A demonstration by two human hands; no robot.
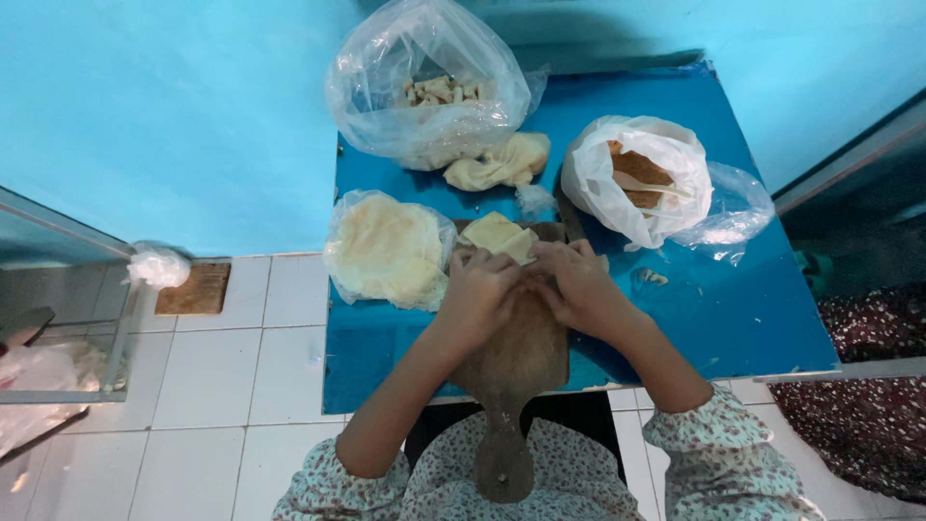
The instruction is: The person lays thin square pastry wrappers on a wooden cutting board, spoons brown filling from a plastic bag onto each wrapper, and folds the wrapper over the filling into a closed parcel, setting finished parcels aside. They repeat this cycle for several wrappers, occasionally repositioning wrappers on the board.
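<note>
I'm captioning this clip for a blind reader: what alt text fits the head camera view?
Seen from above, a person's left hand and right hand meet over a thin pale dough sheet on a wooden paddle board, set on a blue table. Around it lie a bagged stack of dough sheets, two more plastic bags, and a dough lump.

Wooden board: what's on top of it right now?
On the wooden board lies a pale folded wrapper at its far end. The left hand and right hand meet over it, covering whatever they pinch.
</note>
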